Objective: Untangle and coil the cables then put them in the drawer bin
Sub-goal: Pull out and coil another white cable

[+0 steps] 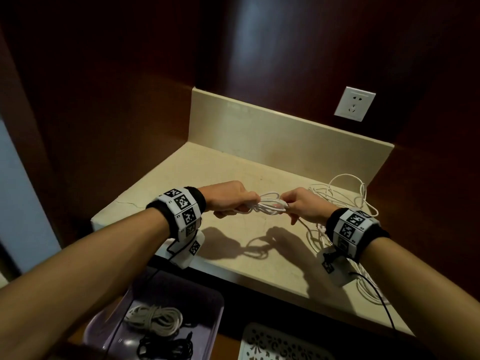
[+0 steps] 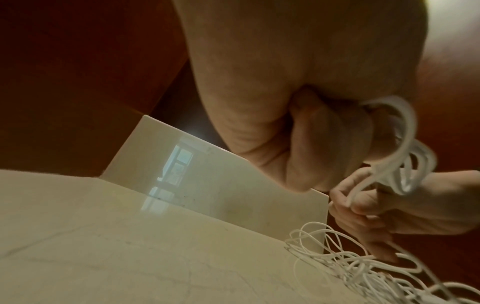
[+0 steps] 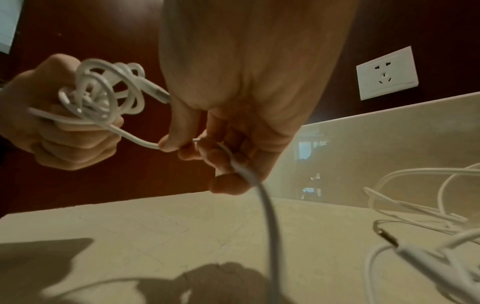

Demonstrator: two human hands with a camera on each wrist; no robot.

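Note:
My left hand grips a bundle of white cable loops above the beige counter. In the right wrist view the same coil sits in the left fist. My right hand pinches the cable's loose strand between thumb and fingers, and the strand trails down toward the counter. A tangle of white cables lies on the counter to the right, also seen from the left wrist as a tangled pile. A purple bin below the counter edge holds a grey-white coil and a black coil.
A white wall socket is on the dark wooden wall at the back right. A beige backsplash borders the counter behind. A white patterned tray sits below the counter, right of the bin. More white cable hangs over the counter's front right edge.

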